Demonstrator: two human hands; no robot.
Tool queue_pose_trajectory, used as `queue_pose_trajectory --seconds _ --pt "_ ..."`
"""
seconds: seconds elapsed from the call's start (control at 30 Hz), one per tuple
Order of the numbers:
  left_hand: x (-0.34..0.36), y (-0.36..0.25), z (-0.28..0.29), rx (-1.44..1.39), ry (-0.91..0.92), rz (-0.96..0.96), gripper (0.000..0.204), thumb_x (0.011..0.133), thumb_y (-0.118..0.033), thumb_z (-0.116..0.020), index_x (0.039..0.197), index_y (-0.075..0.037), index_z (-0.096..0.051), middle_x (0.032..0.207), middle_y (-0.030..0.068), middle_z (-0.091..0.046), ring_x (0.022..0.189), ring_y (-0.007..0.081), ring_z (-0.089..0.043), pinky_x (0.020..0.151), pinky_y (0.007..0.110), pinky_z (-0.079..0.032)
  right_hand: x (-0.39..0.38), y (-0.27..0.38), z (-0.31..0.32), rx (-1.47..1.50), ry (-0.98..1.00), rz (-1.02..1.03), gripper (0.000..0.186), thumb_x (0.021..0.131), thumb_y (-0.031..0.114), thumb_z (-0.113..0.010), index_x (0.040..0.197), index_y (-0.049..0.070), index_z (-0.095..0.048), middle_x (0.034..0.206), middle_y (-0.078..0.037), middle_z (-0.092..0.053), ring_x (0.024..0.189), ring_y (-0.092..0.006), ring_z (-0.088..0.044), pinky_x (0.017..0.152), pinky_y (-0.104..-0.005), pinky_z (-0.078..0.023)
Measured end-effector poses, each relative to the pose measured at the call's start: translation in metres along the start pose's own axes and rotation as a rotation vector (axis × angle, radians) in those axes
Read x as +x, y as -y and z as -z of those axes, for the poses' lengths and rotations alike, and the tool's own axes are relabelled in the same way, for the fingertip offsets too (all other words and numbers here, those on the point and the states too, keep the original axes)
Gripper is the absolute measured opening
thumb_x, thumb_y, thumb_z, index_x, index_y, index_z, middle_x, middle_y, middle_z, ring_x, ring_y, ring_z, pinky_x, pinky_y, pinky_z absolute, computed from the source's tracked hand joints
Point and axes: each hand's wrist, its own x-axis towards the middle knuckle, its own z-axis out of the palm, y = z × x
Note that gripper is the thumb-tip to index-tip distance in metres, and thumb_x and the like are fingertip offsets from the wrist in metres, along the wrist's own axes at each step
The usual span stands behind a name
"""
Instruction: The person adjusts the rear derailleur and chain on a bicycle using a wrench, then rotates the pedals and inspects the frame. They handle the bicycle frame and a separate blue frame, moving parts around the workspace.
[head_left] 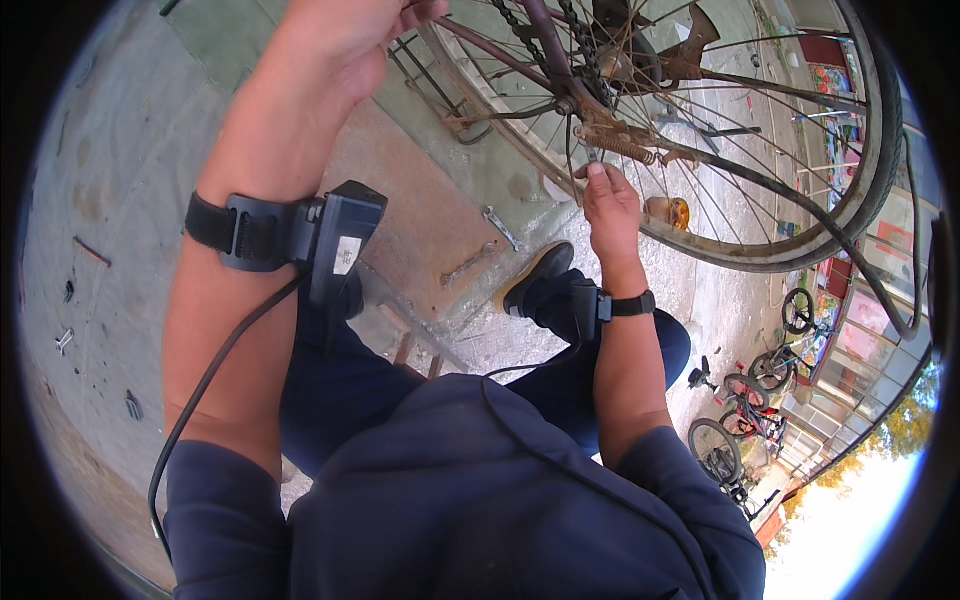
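Bike wheel [745, 256], large & round, tilted, w/ a pale worn rim and dark rubber tyre. R hand [612, 203] is at the wheel's near side, thumb & fingertips pinched on a small grey metal piece [592, 155], just beside a rusty coil spring [628, 150] near the hub. L hand [358, 55] is left of the wheel, up by a frame tube; its fingertips run out of view, so can't tell if they're gripping.

In the way: thin wire spokes [715, 186] fan out behind the R hand, and an orange plastic reflector [680, 213] sits close by it, next to the rim. A greasy link chain [520, 37] runs above the hub.

Left of the wheel, a flat brown board [395, 190], scuffed & stained, lies on the rough floor; one wrench [467, 264] rests on it, another shiny steel wrench [503, 229] nr its edge. A hard black box [345, 240] on a fabric strap blocks part of the board. Right of the wheel, in bkgd: parked bikes [752, 422].
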Motion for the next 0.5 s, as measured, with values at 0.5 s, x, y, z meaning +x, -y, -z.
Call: queue_pose_trajectory --seconds 0.5 --pt "-0.008 -0.001 -0.011 0.056 -0.113 0.026 0.020 0.093 -0.001 -0.056 0.113 -0.001 -0.057 0.100 0.0086 -0.068 0.087 0.0181 -0.068 0.068 0.026 -0.052 0.004 -0.020 -0.050 -0.437 -0.376 0.520 0.027 0.101 0.026 -0.055 0.097 0.000 -0.062 0.075 -0.010 -0.060 0.066 -0.0181 -0.052 0.065 -0.0307 -0.046"
